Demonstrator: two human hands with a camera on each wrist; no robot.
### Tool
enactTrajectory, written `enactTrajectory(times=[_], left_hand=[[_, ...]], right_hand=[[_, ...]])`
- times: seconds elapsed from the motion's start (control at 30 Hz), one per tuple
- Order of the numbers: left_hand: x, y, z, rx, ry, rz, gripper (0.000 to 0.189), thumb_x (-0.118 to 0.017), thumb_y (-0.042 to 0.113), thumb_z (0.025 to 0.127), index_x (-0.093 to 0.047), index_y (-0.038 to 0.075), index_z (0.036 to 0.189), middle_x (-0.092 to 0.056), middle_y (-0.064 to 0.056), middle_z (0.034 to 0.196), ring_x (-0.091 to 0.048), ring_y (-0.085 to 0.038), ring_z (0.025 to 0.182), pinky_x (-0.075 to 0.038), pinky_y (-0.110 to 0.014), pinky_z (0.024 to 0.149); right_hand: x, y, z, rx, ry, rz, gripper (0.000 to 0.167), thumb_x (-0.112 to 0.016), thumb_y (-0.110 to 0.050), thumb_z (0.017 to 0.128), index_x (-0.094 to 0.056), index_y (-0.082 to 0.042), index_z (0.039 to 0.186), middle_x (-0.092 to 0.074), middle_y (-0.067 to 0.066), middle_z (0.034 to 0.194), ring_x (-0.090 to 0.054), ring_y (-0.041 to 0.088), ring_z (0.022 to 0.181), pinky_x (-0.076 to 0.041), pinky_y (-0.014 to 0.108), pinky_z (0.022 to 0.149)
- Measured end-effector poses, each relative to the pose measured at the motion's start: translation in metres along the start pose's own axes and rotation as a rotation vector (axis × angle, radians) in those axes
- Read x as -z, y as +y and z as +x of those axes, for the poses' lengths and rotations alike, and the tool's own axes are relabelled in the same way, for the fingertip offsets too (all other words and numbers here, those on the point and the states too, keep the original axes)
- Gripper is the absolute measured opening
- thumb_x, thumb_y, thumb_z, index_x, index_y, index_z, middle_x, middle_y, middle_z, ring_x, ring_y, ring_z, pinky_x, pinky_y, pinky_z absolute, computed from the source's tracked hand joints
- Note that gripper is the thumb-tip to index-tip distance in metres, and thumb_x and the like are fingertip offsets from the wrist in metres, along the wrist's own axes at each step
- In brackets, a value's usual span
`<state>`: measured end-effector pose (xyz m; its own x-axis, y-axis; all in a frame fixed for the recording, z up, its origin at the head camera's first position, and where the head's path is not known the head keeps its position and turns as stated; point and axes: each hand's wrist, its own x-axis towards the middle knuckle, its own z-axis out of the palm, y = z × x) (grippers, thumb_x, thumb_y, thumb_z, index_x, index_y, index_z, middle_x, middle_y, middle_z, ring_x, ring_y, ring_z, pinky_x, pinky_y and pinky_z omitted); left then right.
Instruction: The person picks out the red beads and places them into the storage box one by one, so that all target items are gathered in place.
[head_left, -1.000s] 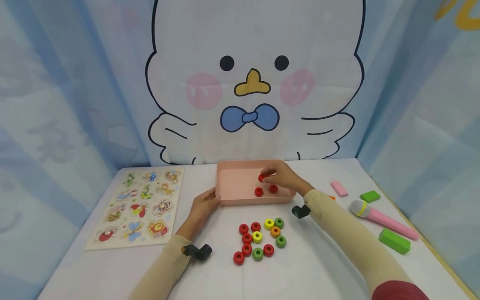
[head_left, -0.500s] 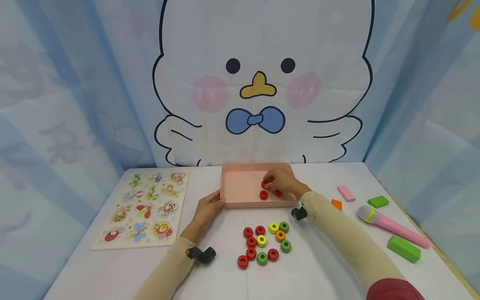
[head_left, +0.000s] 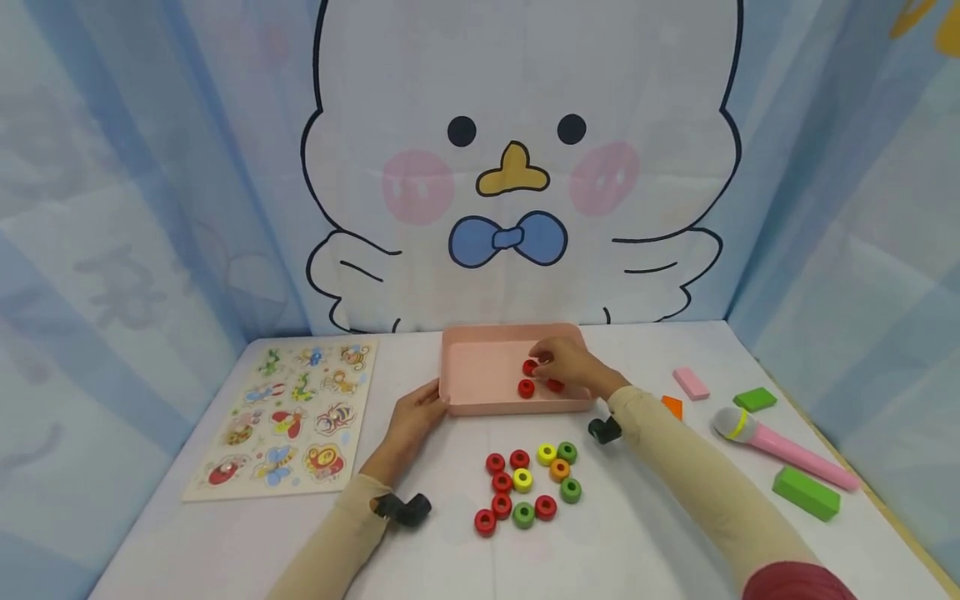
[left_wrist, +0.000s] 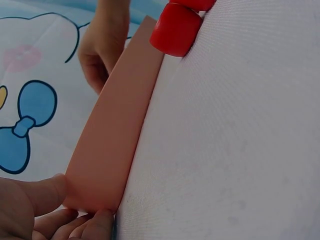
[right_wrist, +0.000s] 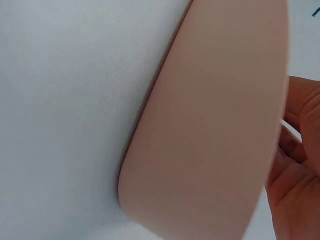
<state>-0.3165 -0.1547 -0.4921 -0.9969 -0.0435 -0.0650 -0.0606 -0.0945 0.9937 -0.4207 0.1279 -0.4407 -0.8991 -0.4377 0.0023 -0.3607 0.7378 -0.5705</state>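
In the head view, my left hand holds the front left corner of a shallow pink tray. Thumb at its rim and fingers against its side show in the left wrist view. My right hand hovers inside the tray's right half, fingers slightly parted beside a red ring bead on the tray floor. Another red bead lies just in front, and a third red bead is partly covered by this hand. The right wrist view has the tray wall hiding the fingertips.
Several red, yellow, green and orange beads lie before the tray. A picture puzzle board is at left. At right are a pink toy microphone, green blocks, a pink block and an orange piece.
My right hand has lowered the red bead to the tray floor and let go, drawing slightly right. The left hand stays at the tray corner. The head view has shifted a little.
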Motion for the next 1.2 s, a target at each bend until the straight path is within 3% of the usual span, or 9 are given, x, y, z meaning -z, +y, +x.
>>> enactTrajectory(times=[0.2,0.4,0.53,0.67,0.93,1.2], left_hand=[[0.001,0.0,0.001,0.002,0.005,0.02,0.051,-0.062,0.003,0.095,-0.045,-0.006,0.143,-0.047,-0.021,0.144,-0.046,-0.03,0.132,-0.041,-0.04,0.106],[0.0,0.003,0.0,0.021,0.024,0.044,0.051,-0.061,0.005,0.096,-0.045,-0.003,0.144,-0.046,-0.019,0.145,-0.045,-0.03,0.133,-0.041,-0.04,0.106],[-0.001,0.003,-0.001,0.026,0.017,0.026,0.052,-0.061,0.002,0.095,-0.044,-0.004,0.144,-0.045,-0.02,0.146,-0.044,-0.029,0.133,-0.04,-0.039,0.107],[-0.003,0.003,-0.001,0.021,0.007,0.031,0.052,-0.061,0.002,0.095,-0.044,-0.005,0.144,-0.044,-0.021,0.146,-0.045,-0.03,0.133,-0.04,-0.039,0.107],[-0.002,0.007,-0.002,0.011,0.004,0.034,0.052,-0.059,0.003,0.096,-0.042,-0.005,0.145,-0.043,-0.021,0.147,-0.043,-0.031,0.134,-0.039,-0.038,0.107],[-0.003,0.005,-0.002,0.026,-0.004,0.021,0.052,-0.06,0.002,0.096,-0.043,-0.005,0.145,-0.043,-0.021,0.147,-0.044,-0.03,0.133,-0.04,-0.038,0.107]], right_hand=[[0.007,-0.011,-0.044,0.033,0.1,0.067,0.035,-0.072,-0.012,0.091,-0.065,0.0,0.123,-0.064,0.012,0.117,-0.06,0.029,0.108,-0.052,0.042,0.094],[-0.001,-0.017,-0.102,0.089,0.133,0.15,0.031,-0.073,-0.011,0.09,-0.066,-0.003,0.119,-0.064,0.009,0.115,-0.061,0.028,0.11,-0.053,0.04,0.092],[-0.011,-0.02,-0.137,0.142,0.12,0.185,0.031,-0.074,-0.015,0.089,-0.067,-0.004,0.117,-0.064,0.007,0.113,-0.063,0.025,0.106,-0.055,0.034,0.088],[-0.023,-0.025,-0.163,0.211,0.055,0.266,0.028,-0.074,-0.014,0.089,-0.067,-0.004,0.115,-0.065,0.008,0.112,-0.063,0.026,0.105,-0.055,0.032,0.087],[-0.044,-0.043,-0.178,0.278,-0.137,0.383,0.026,-0.074,-0.012,0.089,-0.069,-0.005,0.113,-0.064,0.008,0.11,-0.065,0.018,0.097,-0.056,0.029,0.085],[-0.049,-0.051,-0.182,0.281,-0.196,0.106,0.029,-0.078,-0.016,0.086,-0.071,-0.015,0.114,-0.064,-0.011,0.111,-0.057,0.006,0.1,-0.052,0.025,0.091]])
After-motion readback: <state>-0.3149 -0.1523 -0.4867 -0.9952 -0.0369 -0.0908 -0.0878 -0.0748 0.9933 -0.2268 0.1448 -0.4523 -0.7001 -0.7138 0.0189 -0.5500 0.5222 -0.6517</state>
